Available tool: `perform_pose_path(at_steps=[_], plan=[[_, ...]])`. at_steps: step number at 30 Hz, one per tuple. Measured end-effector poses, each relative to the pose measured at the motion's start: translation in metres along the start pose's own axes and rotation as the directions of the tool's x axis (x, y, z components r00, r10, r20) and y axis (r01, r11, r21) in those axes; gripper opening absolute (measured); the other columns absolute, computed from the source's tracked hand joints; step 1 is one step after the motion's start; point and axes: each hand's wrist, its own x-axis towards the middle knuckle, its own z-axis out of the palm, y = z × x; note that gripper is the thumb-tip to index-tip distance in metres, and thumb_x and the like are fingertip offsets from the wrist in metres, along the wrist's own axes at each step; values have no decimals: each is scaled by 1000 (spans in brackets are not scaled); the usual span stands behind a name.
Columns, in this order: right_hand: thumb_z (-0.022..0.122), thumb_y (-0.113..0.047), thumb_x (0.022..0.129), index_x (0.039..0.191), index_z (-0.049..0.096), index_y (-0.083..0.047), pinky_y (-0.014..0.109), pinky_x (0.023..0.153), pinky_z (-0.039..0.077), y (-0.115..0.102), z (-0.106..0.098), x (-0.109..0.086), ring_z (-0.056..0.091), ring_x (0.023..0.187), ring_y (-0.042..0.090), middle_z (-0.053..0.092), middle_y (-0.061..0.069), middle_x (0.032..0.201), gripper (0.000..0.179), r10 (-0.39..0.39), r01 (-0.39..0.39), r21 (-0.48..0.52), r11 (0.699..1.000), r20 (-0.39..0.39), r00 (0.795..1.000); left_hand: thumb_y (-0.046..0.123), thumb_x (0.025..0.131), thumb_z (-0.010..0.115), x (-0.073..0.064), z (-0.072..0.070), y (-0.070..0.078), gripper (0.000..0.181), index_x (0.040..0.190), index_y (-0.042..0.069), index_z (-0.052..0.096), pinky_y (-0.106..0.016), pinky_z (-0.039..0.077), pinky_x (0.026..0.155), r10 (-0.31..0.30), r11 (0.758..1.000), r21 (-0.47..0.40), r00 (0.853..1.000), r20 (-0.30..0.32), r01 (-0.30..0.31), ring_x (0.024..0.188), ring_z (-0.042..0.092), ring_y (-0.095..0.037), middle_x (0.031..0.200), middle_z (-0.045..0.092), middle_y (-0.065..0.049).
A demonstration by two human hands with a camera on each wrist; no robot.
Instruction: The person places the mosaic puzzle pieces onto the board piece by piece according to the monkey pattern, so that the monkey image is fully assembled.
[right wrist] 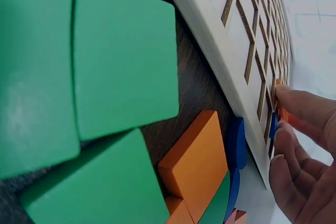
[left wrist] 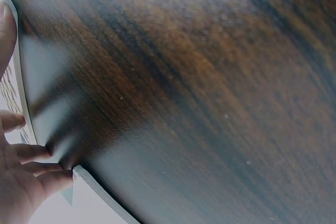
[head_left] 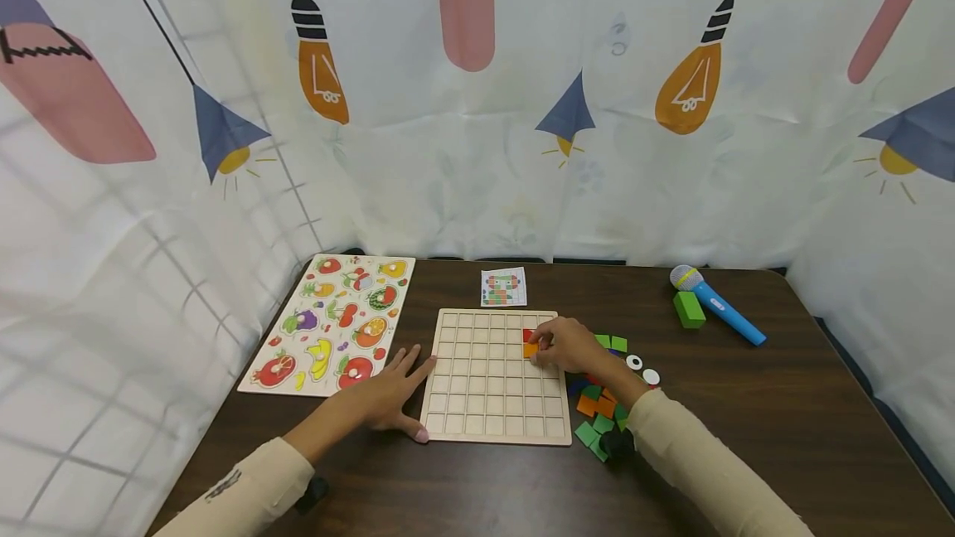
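A wooden grid board (head_left: 477,442) lies flat on the table. My right hand (head_left: 570,344) is over its upper right part, thumb and fingers pinching an orange square tile (head_left: 530,350) just below a red tile (head_left: 527,335). In the right wrist view, a small blue piece (right wrist: 273,125) shows beside those fingertips; whether they touch it I cannot tell. Spread fingers of my left hand (head_left: 388,394) rest at the board's left side, the thumb by its lower left corner. Loose green tiles (head_left: 586,434) and orange tiles (head_left: 587,404) lie right of the board, partly hidden by my right forearm.
A fruit picture board (head_left: 309,321) lies to the left, close to my left hand. Beyond the grid board is a small pattern card (head_left: 503,287). A blue toy microphone (head_left: 719,305) leans on a green block (head_left: 689,310) at the back right. White rings (head_left: 634,362) lie near the tiles.
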Motion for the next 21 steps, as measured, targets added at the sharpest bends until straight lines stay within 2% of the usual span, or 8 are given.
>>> perform_pose_path(at_steps=[6, 16, 21], plan=[[85, -19, 82, 99, 77, -15, 27, 64, 44, 0, 0, 0, 54, 70, 13, 62, -5, 76, 19, 27, -27, -15, 1000, -7, 1000, 67, 71, 78, 0, 0, -1, 118, 161, 13, 22, -61, 37, 112, 19, 1000, 5, 1000, -7, -19, 152, 12, -49, 166, 13, -26], [83, -19, 83, 100, 80, -16, 26, 61, 44, -1, -2, -2, 54, 67, 11, 64, -7, 75, 17, 14, -15, -8, 1000, -24, 1000, 65, 72, 79, 0, 1, -2, 117, 160, 12, 23, -59, 39, 111, 27, 1000, -2, 999, -20, -28, 152, 13, -49, 165, 12, -27], [81, -22, 85, 102, 78, -14, 26, 62, 44, 1, -4, -3, 53, 68, 11, 64, -6, 77, 18, -38, 38, -1, 999, -24, 999, 66, 72, 78, 0, 1, -1, 118, 160, 12, 23, -59, 39, 111, 24, 1000, 5, 1000, -19, -24, 152, 13, -49, 165, 13, -26]])
